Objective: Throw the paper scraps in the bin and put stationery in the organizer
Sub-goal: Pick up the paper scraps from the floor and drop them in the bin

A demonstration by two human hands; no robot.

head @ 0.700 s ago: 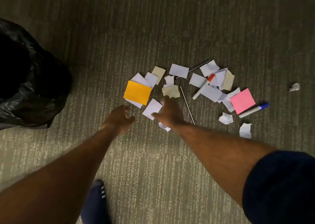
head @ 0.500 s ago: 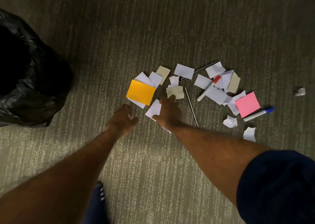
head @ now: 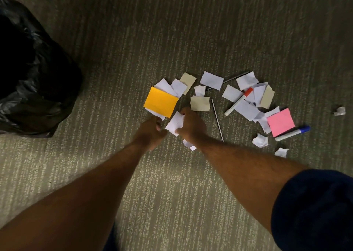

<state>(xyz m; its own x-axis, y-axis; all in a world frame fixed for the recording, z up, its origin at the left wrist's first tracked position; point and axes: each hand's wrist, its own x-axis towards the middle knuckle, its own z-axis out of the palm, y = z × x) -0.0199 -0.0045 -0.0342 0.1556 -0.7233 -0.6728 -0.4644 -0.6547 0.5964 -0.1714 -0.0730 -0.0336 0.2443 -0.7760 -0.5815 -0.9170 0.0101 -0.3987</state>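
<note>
Several white and beige paper scraps (head: 211,80) lie scattered on the carpet around an orange sticky-note pad (head: 160,101) and a pink sticky-note pad (head: 280,122). My right hand (head: 192,125) is closed on a white paper scrap (head: 174,123) just below the orange pad. My left hand (head: 150,133) is beside it, fingers curled at the scrap's left edge, touching another white scrap under the orange pad. A red-capped marker (head: 238,101), a blue-capped marker (head: 292,133) and two thin pens (head: 216,119) (head: 228,80) lie among the scraps.
A bin lined with a black bag (head: 32,82) stands at the left edge. A crumpled paper ball (head: 339,110) lies apart at the far right. No organizer is in view. Bare carpet surrounds the pile.
My right hand has closed on the white scrap and crumpled it slightly. My left hand moved forward to the scrap's left edge.
</note>
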